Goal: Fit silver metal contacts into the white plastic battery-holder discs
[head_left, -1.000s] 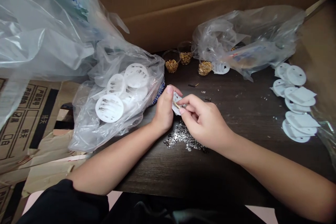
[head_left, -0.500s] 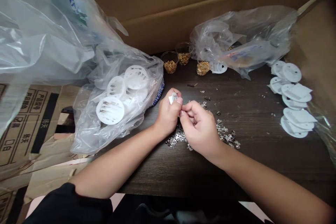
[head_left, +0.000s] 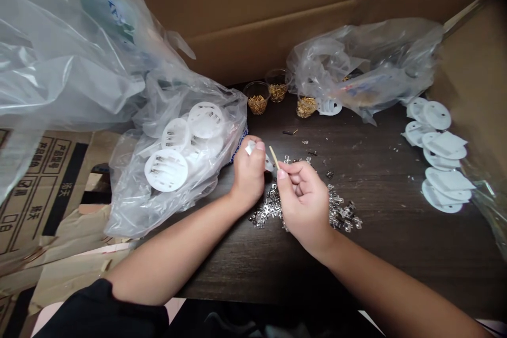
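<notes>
Sideways "扬天" (head_left: 63, 188) and "产品型号" (head_left: 57, 153) on brown cardboard (head_left: 51, 182), blue lettering (head_left: 119, 16) on plastic bag (head_left: 67, 63), unreadable

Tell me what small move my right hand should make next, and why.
I'd probably tip the thin yellowish stick toward the white plastic piece. Your right hand pinches the stick with its upper end free, and your left hand grips the piece close by; the free end appears not to be touching it.
</notes>
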A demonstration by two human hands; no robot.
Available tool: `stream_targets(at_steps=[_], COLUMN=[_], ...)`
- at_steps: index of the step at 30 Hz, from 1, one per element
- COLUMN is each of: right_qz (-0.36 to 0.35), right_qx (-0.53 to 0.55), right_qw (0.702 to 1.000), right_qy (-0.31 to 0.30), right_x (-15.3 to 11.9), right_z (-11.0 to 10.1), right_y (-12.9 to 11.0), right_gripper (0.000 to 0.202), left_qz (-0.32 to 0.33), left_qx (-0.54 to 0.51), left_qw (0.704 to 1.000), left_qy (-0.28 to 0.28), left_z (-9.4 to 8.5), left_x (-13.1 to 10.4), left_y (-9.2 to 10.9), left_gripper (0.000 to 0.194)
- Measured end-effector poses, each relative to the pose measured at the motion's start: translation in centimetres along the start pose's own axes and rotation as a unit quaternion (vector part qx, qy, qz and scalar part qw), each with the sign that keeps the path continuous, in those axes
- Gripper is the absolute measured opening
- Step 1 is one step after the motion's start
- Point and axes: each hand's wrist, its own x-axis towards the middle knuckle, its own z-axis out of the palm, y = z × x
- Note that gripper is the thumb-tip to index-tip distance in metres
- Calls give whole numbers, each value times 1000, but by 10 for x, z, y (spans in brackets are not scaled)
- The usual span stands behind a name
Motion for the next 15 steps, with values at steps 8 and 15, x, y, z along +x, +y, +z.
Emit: stream_targets(at_steps=[8, 15], right_qz=[-17, -56], right_qx=[-10, -62], right_qw=[998, 993], right_qy=[-60, -88], right_x=[2, 4], right_z=[-18, -25], right_y=[-10, -20], right_gripper=[6, 9], left_qz=[-31, -61], left_qx=[-118, -237], left_qw=[987, 954], left_qy=[-106, -174], left_z=[-3, -4], left_x=[-4, -2], left_y=[5, 15], left_gripper=[49, 62])
